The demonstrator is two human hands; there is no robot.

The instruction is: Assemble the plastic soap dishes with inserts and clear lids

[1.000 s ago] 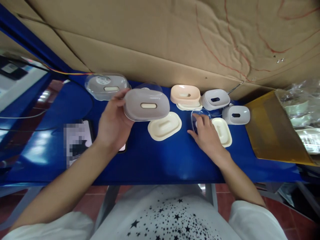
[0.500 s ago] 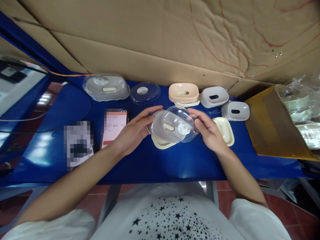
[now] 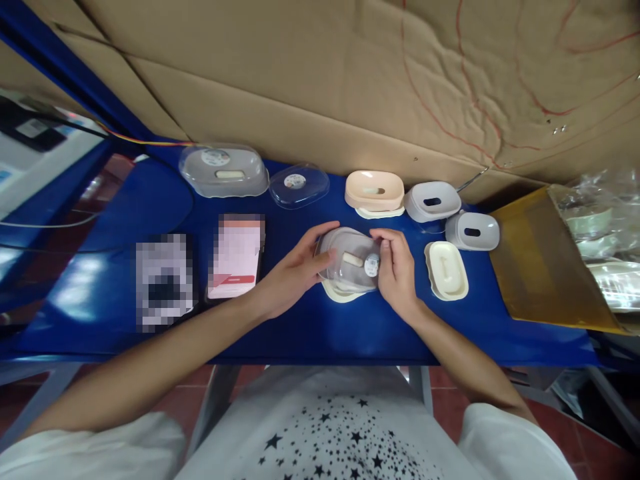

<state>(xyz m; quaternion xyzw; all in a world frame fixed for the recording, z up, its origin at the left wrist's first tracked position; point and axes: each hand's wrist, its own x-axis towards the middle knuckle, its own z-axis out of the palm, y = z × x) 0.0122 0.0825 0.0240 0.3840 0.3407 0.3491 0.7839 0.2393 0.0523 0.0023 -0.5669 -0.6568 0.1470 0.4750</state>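
Note:
Between my hands is a grey soap dish (image 3: 345, 272) with a slot in its middle, over a cream base tray (image 3: 340, 294) that shows below it. A clear plastic lid (image 3: 361, 277) with a round white sticker lies over the dish. My left hand (image 3: 305, 267) grips the dish's left end, thumb on top. Curled round the lid's right end is my right hand (image 3: 397, 270). Whether the cream tray touches the table is hidden.
Behind stand a lidded grey soap dish (image 3: 225, 175), a loose clear lid (image 3: 300, 185), a peach dish (image 3: 375, 190) and grey dishes (image 3: 433, 200). A cream tray (image 3: 449, 270) lies right, beside a cardboard box (image 3: 525, 267) of wrapped pieces. A phone (image 3: 235, 257) lies left.
The clear lid has moved left and now sits over the grey dish, where before it was offset to the right. My hands have come closer together.

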